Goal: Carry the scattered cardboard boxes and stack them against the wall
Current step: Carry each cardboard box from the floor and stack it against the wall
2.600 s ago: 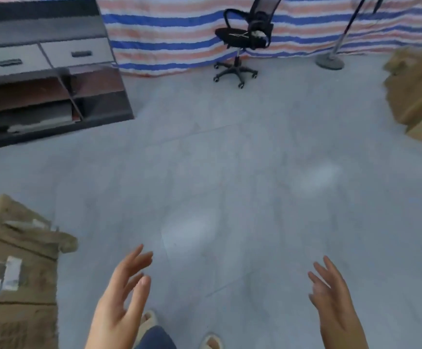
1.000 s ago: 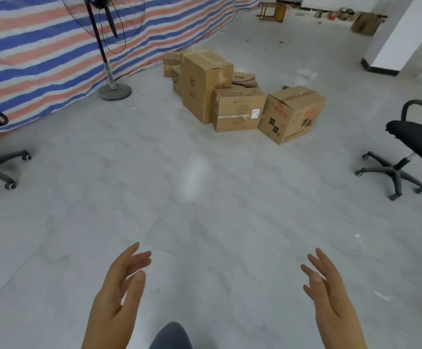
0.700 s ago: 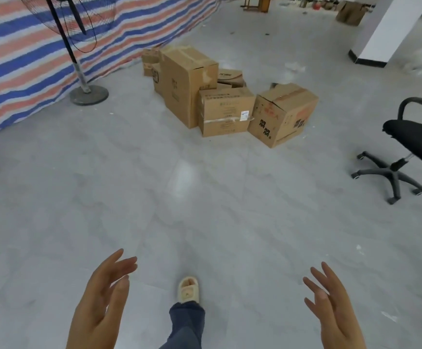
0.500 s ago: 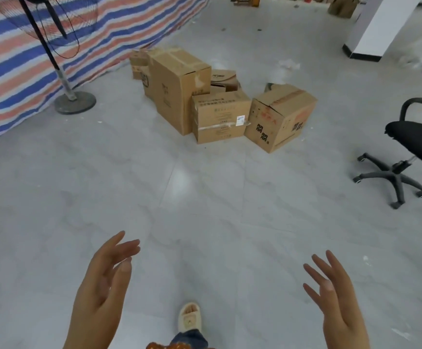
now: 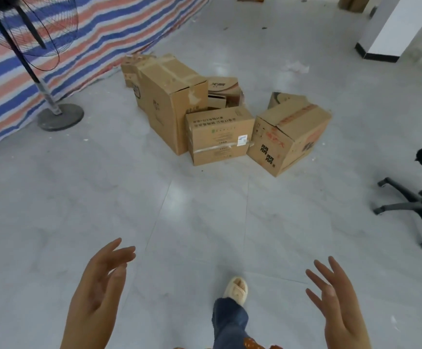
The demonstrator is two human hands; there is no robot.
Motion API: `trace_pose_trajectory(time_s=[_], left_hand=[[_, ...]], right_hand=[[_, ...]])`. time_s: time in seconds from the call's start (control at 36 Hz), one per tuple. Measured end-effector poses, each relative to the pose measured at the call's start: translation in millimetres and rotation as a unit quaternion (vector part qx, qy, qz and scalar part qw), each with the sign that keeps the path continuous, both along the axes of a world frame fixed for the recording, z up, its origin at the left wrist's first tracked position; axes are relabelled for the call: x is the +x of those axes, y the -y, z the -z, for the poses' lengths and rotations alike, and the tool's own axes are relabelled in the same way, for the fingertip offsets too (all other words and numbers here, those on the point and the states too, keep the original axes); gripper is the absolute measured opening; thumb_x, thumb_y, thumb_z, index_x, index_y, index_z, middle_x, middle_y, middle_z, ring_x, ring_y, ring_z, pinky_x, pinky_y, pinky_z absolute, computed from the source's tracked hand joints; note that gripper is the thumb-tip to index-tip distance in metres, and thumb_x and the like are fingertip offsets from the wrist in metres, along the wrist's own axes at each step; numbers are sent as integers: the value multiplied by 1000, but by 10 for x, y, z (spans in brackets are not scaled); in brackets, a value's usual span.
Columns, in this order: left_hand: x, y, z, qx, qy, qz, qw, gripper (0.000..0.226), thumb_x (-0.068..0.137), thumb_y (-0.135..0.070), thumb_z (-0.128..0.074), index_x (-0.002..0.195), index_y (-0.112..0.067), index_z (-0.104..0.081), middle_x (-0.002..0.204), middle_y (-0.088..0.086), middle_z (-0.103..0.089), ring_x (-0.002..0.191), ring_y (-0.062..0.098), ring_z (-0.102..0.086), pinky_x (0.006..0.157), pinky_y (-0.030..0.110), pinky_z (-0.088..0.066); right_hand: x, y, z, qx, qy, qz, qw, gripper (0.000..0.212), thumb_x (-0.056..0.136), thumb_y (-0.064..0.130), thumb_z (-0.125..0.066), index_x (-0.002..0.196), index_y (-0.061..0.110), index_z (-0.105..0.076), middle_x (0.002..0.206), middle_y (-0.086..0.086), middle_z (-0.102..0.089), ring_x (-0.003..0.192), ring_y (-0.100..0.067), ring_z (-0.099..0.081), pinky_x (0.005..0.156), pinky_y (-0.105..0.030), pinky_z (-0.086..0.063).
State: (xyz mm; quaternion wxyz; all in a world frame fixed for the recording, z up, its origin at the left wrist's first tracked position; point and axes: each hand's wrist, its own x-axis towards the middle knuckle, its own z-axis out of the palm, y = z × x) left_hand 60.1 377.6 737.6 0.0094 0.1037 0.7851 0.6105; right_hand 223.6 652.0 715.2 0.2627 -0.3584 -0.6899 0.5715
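My left hand point(image 5: 96, 293) and right hand point(image 5: 340, 303) hang open, empty, over grey floor tiles point(image 5: 104, 197); cardboard boxes point(image 5: 220, 122) cluster near the striped tarp point(image 5: 99, 36).

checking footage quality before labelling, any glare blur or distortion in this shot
Head view: a soft pale glare patch on the floor before the boxes; wide-angle bending along the tarp and pillar; box print mostly too soft to read; both hands slightly soft; light flat, shadows faint.
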Motion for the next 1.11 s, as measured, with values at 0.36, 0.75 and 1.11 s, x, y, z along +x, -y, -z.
trace_pose_trajectory(time_s=[0.36,0.75,1.11], left_hand=[[-1598,-1960,-88,-4,4,-9,1000,32,83,-47,-47,113,-54,-55,112,-14,-67,105,3,-63,93,22,-47],[-3867,-3203,139,-14,32,-19,999,29,91,-32,-52,112,-51,-54,109,-14,-67,105,3,-62,93,37,-50],[-5895,-4040,-47,-18,30,-31,999,39,80,-55,-46,118,-49,-54,112,-10,-67,108,8,-62,96,42,-46]], right_hand=[[-1817,-2144,-262,44,-4,-37,998,45,85,36,-40,130,34,-41,126,12,-56,107,5,-60,85,-15,-51],[-3929,-3381,-15,29,31,-41,998,45,82,41,-40,127,35,-42,129,4,-55,102,6,-61,80,-11,-50],[-6088,-4270,-242,29,64,-70,995,49,82,49,-36,130,40,-35,135,4,-49,118,-18,-54,94,-37,-49]])
